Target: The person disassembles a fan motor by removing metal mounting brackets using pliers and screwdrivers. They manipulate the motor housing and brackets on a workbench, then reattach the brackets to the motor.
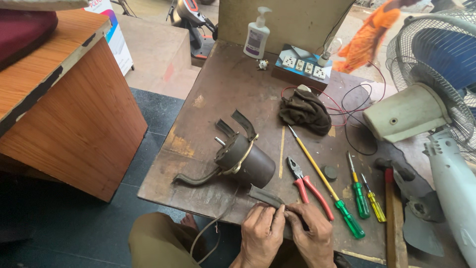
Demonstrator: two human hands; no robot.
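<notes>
Hands meet at the near edge of a worn brown tabletop (228,84). Your left hand (260,238) and right hand (310,238) sit side by side, fingers (277,218) of both pinched on a dark curved metal bracket (265,196) that juts out toward the upper left. Just beyond the bracket lies a dark cylindrical fan motor (245,160) on its side, with curved metal arms sticking out from it. To the right of your hands lie red-handled pliers (307,186), a long yellow screwdriver with a green handle (327,187), and two shorter screwdrivers (364,193). Farther back sit a crumpled dark cloth (305,111), a switch and socket board (302,67) and a pump bottle (256,34). A pedestal fan (431,64) lies at the right edge.
</notes>
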